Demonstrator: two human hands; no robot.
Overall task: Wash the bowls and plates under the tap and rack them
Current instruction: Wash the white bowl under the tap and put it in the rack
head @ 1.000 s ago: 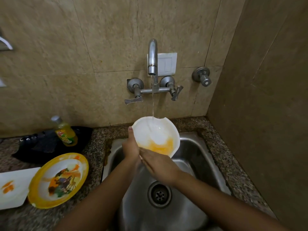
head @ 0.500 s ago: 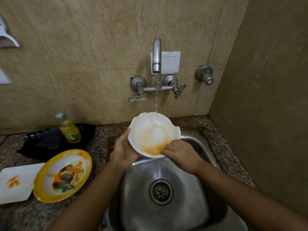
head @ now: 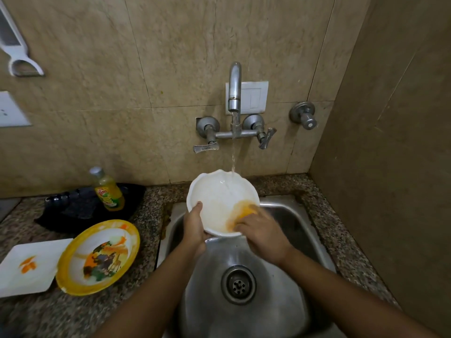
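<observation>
A white scalloped bowl (head: pixel 214 201) with an orange stain at its lower right is held over the steel sink (head: pixel 288 223), under the running tap (head: pixel 234 89). Water falls onto its far rim. My left hand (head: pixel 194 228) grips the bowl's left edge, thumb inside the rim. My right hand (head: pixel 263 234) rests inside the bowl on the orange stain, fingers bent and blurred by motion. A yellow-rimmed picture plate (head: pixel 97 256) and a white square plate (head: pixel 29 267) with an orange smear lie on the counter to the left.
A yellow dish-soap bottle (head: pixel 108 191) stands on a black cloth (head: pixel 80 208) at the back of the granite counter (head: pixel 151 206). The sink drain (head: pixel 238 284) lies below the bowl. A brown wall (head: pixel 390 167) closes the right side.
The bowl has turned and tipped toward me. My right hand has shifted along the stained lower part of the bowl, and the orange stain looks smaller.
</observation>
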